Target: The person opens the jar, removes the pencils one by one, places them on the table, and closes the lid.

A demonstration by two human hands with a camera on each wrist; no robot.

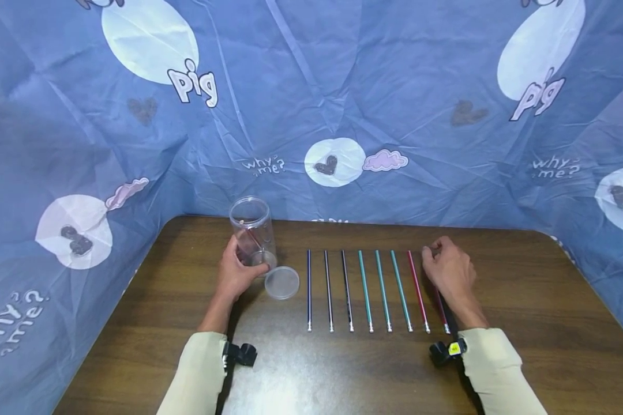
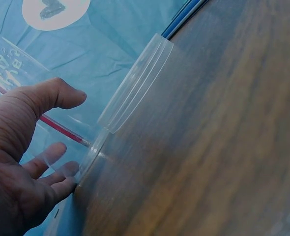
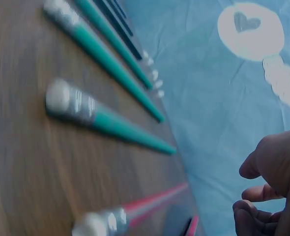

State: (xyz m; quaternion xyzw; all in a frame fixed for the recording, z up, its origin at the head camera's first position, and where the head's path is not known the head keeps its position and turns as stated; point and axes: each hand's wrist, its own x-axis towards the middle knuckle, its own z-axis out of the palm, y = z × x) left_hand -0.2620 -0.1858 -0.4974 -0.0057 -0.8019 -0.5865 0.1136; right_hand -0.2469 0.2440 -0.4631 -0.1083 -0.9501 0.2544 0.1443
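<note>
My left hand holds a clear plastic jar low on its side, thumb in front and fingers behind. The jar stands upright without its lid, and a red pencil leans inside it. Beside its base lies a round translucent lid. At the right end of a pencil row, my right hand hovers over a dark red pencil, hiding its far end. In the right wrist view, the thumb and loosely bent fingers have nothing between them. Just left lies a brighter red pencil.
The row continues leftward with three teal pencils, two dark pencils and a blue pencil, eraser ends toward me. A blue printed cloth hangs behind the wooden table and along its sides.
</note>
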